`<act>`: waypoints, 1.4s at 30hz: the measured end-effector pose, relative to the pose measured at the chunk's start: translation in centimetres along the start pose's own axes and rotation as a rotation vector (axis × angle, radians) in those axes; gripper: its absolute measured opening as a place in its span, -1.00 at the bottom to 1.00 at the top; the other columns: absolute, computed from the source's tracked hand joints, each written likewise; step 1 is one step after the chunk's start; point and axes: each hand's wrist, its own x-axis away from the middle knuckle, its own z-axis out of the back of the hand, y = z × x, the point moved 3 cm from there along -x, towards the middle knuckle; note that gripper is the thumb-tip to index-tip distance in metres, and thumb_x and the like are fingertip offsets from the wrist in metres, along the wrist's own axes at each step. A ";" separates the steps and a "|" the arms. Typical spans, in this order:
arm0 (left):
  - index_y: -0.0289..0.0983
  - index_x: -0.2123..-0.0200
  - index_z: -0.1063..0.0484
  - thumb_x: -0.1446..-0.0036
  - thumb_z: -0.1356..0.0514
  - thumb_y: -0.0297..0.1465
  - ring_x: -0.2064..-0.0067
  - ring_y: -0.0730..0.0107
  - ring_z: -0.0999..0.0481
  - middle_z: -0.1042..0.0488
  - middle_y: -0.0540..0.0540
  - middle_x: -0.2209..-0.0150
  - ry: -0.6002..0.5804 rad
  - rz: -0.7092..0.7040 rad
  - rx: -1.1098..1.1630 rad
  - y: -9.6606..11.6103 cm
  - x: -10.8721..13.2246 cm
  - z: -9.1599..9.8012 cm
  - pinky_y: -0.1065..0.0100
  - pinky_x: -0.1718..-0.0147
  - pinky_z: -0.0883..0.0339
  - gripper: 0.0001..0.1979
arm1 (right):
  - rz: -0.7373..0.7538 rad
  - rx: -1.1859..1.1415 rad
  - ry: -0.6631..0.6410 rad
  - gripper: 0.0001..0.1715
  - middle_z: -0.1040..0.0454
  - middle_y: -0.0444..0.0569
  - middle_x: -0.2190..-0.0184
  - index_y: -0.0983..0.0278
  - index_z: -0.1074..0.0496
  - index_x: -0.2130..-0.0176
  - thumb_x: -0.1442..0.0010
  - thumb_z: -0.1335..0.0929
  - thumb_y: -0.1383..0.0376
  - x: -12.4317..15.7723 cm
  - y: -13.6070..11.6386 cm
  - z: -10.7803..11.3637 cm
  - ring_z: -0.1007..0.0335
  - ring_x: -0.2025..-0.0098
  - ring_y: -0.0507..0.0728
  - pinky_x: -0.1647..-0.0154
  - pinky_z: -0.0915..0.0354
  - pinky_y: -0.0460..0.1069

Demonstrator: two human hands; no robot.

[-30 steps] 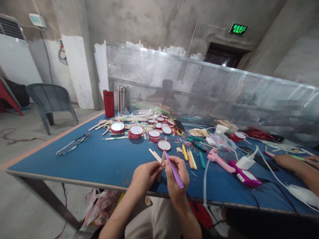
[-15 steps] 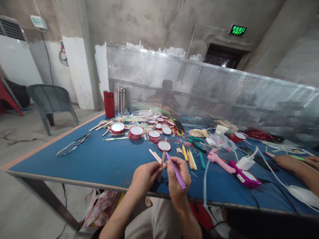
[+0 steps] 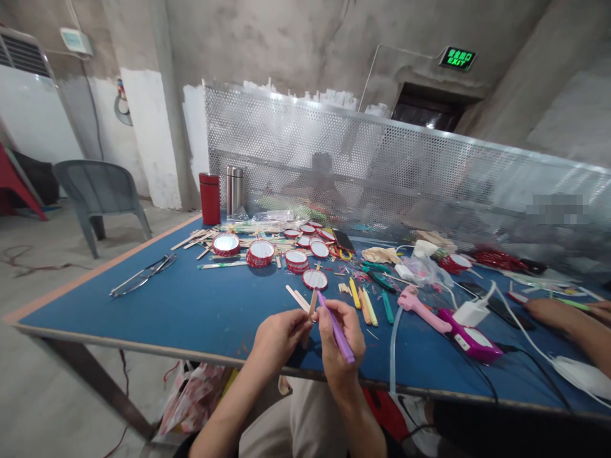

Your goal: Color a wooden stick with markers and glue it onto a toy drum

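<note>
My left hand (image 3: 281,337) is closed on a flat wooden craft stick (image 3: 313,304), which it holds upright over the table's front edge. In my right hand (image 3: 344,337) is a purple marker (image 3: 340,332), held like a pen, its tip at the stick's upper part. Just beyond the stick lies a small red-rimmed drum (image 3: 315,279) with a white top. Two or so pale sticks (image 3: 296,298) lie beside my left hand. To the right of my right hand are a yellow marker (image 3: 354,293) and a teal marker (image 3: 387,308).
More red-rimmed drums (image 3: 260,252) and loose sticks cover the table's back. Glasses (image 3: 143,276) lie at left; a red tumbler (image 3: 209,199) stands behind. A pink glue gun (image 3: 424,308), a purple power strip (image 3: 470,337) and cables lie at right, near another person's hand (image 3: 548,312).
Both hands keep nearly the same pose, with the marker tip still at the stick. The view has shifted very slightly.
</note>
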 end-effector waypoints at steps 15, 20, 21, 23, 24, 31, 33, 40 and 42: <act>-0.21 0.48 -0.39 -0.18 -0.02 -0.32 0.43 0.46 -0.44 -0.50 0.05 0.51 0.011 -0.011 0.005 -0.2 0.0 -0.2 0.52 0.44 -0.12 -0.76 | 0.019 0.024 -0.026 -0.87 -0.49 -0.05 0.38 0.27 -0.38 0.26 -0.19 -0.28 0.27 -0.1 -0.4 -0.1 -0.45 0.37 0.06 0.33 -0.39 -0.04; -0.21 0.47 -0.40 -0.18 -0.02 -0.33 0.44 0.46 -0.44 -0.50 0.05 0.51 0.005 -0.014 -0.002 0.1 0.0 0.0 0.52 0.43 -0.12 -0.75 | 0.007 0.033 -0.017 -0.86 -0.50 -0.05 0.37 0.28 -0.38 0.25 -0.19 -0.29 0.27 -0.1 -0.2 0.0 -0.46 0.36 0.07 0.33 -0.39 -0.04; -0.20 0.46 -0.41 -0.18 -0.02 -0.33 0.43 0.46 -0.44 -0.50 0.05 0.51 0.006 -0.010 -0.003 0.1 0.0 0.0 0.52 0.43 -0.13 -0.76 | -0.010 0.024 -0.009 -0.85 -0.50 -0.05 0.36 0.28 -0.38 0.24 -0.19 -0.29 0.26 0.0 -0.1 0.0 -0.47 0.36 0.07 0.33 -0.39 -0.04; -0.20 0.46 -0.42 -0.18 -0.02 -0.34 0.43 0.46 -0.44 -0.51 0.05 0.50 0.005 -0.003 -0.001 0.1 0.1 0.1 0.52 0.43 -0.14 -0.76 | -0.044 0.001 0.012 -0.84 -0.50 -0.05 0.37 0.28 -0.37 0.23 -0.19 -0.29 0.25 0.0 0.1 0.1 -0.47 0.37 0.07 0.35 -0.39 -0.04; -0.20 0.46 -0.42 -0.19 -0.02 -0.34 0.43 0.46 -0.44 -0.51 0.05 0.50 0.004 -0.003 -0.001 0.1 0.1 0.1 0.52 0.42 -0.14 -0.76 | -0.054 -0.008 0.020 -0.83 -0.50 -0.06 0.39 0.29 -0.37 0.23 -0.19 -0.29 0.25 0.0 0.1 0.2 -0.47 0.38 0.07 0.37 -0.39 -0.05; -0.21 0.47 -0.42 -0.19 -0.02 -0.32 0.42 0.45 -0.44 -0.50 0.04 0.50 0.008 -0.001 -0.024 0.1 0.0 0.1 0.51 0.42 -0.12 -0.75 | 0.025 0.044 -0.006 -0.88 -0.49 -0.07 0.40 0.28 -0.39 0.27 -0.18 -0.30 0.28 -0.2 -0.7 0.0 -0.45 0.40 0.05 0.37 -0.38 -0.06; -0.21 0.47 -0.42 -0.18 -0.03 -0.32 0.43 0.46 -0.43 -0.50 0.04 0.50 0.011 0.000 -0.022 0.1 0.0 0.1 0.51 0.43 -0.12 -0.75 | 0.040 0.050 -0.006 -0.88 -0.48 -0.07 0.40 0.28 -0.39 0.27 -0.17 -0.30 0.28 -0.2 -0.7 0.0 -0.45 0.40 0.05 0.38 -0.38 -0.06; -0.21 0.49 -0.42 -0.18 -0.02 -0.33 0.44 0.47 -0.42 -0.50 0.05 0.51 -0.003 0.001 -0.002 0.2 0.1 0.1 0.52 0.43 -0.12 -0.73 | -0.053 -0.013 0.037 -0.85 -0.49 -0.07 0.41 0.29 -0.37 0.24 -0.19 -0.30 0.26 0.2 0.1 0.2 -0.48 0.39 0.07 0.35 -0.39 -0.04; -0.22 0.51 -0.41 -0.18 -0.01 -0.32 0.45 0.48 -0.41 -0.49 0.05 0.51 -0.009 0.002 -0.009 0.3 0.1 0.1 0.52 0.44 -0.12 -0.72 | -0.040 -0.009 0.041 -0.85 -0.50 -0.05 0.39 0.29 -0.38 0.24 -0.18 -0.30 0.26 0.3 0.0 0.3 -0.48 0.35 0.08 0.33 -0.39 -0.03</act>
